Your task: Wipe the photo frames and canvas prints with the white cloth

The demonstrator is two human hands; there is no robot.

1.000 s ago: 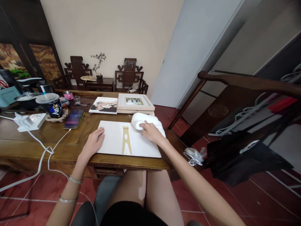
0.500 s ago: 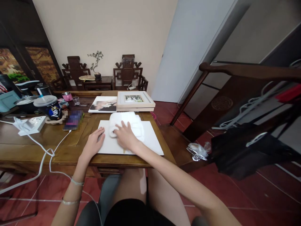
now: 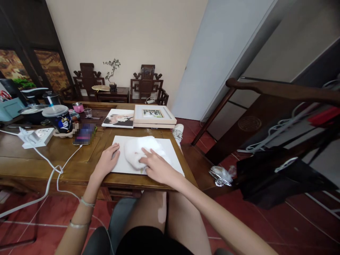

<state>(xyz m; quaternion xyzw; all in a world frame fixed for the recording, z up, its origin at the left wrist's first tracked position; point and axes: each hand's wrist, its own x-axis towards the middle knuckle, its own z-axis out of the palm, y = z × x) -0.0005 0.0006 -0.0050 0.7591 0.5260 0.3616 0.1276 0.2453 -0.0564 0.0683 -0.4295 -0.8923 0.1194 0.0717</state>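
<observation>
A flat white board [image 3: 120,163] lies on the wooden table near its front edge. On it rests a folded white towel [image 3: 132,148], thick and fluffy. My right hand [image 3: 156,164] grips the near right part of the towel, its fingers bent into the cloth and the thumb side low near the board. My left hand [image 3: 108,159] lies over the board's left edge with fingers stretched out, holding it against the table. Part of the board is covered by the towel and my right hand.
Behind the board sit a framed picture [image 3: 154,114] and a photo panel [image 3: 119,118]. To the left are a lidded drink cup [image 3: 60,118], a phone [image 3: 84,134] on its cable and a power strip [image 3: 39,137]. A wooden chair [image 3: 249,120] stands at right.
My right hand and the towel have moved toward me and slightly right across the board. The left hand stays at the board's left edge. A shoe now shows beyond the table's right edge.
</observation>
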